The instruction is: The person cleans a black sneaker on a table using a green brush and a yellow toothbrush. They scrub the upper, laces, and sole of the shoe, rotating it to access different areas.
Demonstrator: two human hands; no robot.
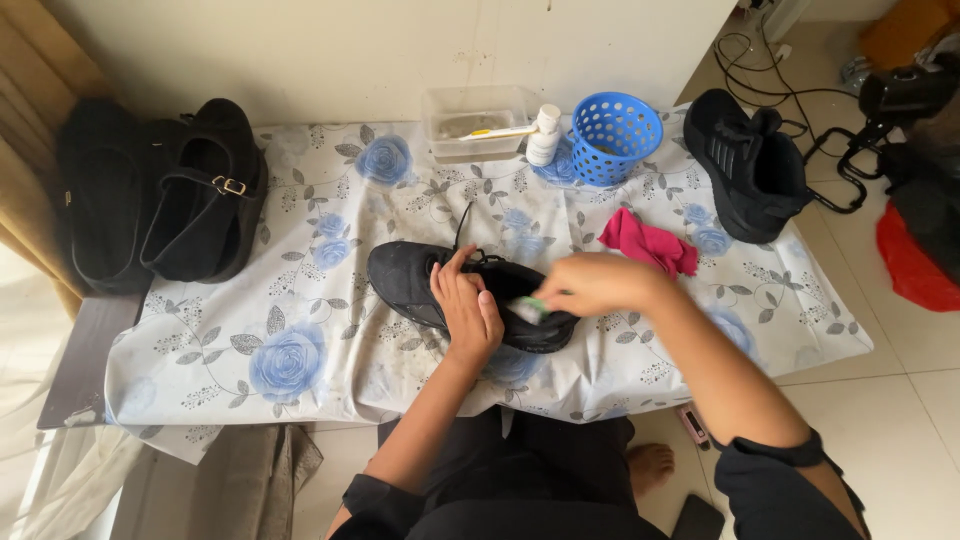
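Far left, a pair of black strap shoes (160, 195) sits at the table's left end, partly off the flowered cloth (300, 340). Cloth is white w/ blue roses & covers most of the low table.

Center: a black sneaker (415, 280) lies on the cloth, toe pointing left, laces loose. Left hand (466, 310) rests on top of it, fingers curled over the opening & pressing down, so it's closed on the shoe. Just to the right, right hand (598, 284) is closed around a small brush (530, 306); its light-green end touches the sneaker's heel side. Hand is blurred, can't tell the exact finger placement.

Behind the sneaker, by the wall: a clear plastic tub (478, 120) w/ a toothbrush lying across it, then a small white bottle (544, 135) touching the tub's right side, then a blue basket (616, 137) w/ holes.

Right of the hands, a pink rag (648, 243) lies crumpled on the cloth. Further right, the second black sneaker (748, 165) sits at the table's back right corner. On the floor beyond, black cables (780, 75).
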